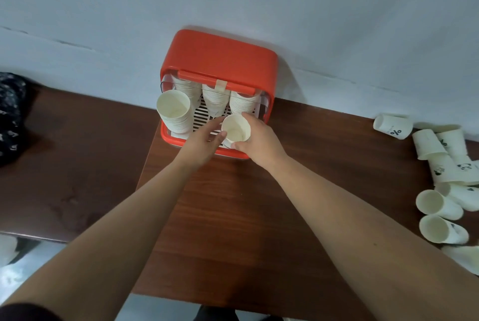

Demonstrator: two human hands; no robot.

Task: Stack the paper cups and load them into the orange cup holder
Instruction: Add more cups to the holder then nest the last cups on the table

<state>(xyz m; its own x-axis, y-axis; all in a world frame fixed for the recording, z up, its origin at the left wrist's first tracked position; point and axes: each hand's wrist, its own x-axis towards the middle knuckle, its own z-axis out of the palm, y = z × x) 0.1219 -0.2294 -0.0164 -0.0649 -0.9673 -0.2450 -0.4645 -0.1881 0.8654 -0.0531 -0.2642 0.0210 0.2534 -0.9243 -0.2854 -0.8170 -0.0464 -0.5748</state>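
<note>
The orange cup holder [220, 56] stands against the wall with its front open. Inside it are three tall stacks of white paper cups: a near-left stack [174, 112], a middle stack [214, 99] and a right stack [243, 103], all on a white slatted tray [203, 116]. My right hand [259, 143] is wrapped around a white paper cup [236, 129] at the holder's front right, mouth up. My left hand [204, 140] touches that cup's left side with fingertips and thumb.
Several loose paper cups [440, 173], some printed with pandas, lie scattered on the brown wooden table [233, 204] at the far right. A dark patterned object [10, 116] sits at the left edge. The table's near edge runs along the bottom.
</note>
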